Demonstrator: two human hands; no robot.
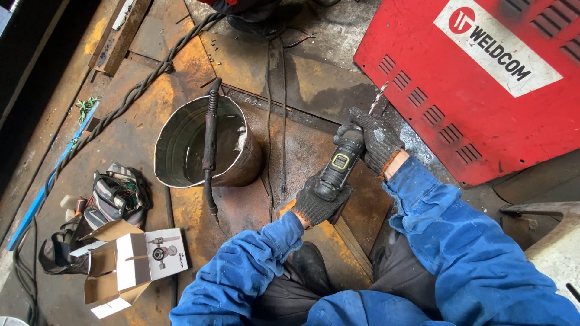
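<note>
The drill (338,166) is gripped at both ends: the left hand (319,202) is clenched round the rear of the body, the right hand (371,140) is wrapped round the front, near the chuck. Its long axis runs up and to the right, away from the body, so the bit (379,98) is pointed at the red welder (483,102). The right hand is nearer that casing, and the bit tip looks just about touching it, though real contact can't be told.

The person wore a bright blue work jacket with creased, slightly stained sleeves, dark grey trousers and black shoes. Both hands, left (319,202) and right (376,140), were covered by speckled dark knitted gloves with orange cuffs.
</note>
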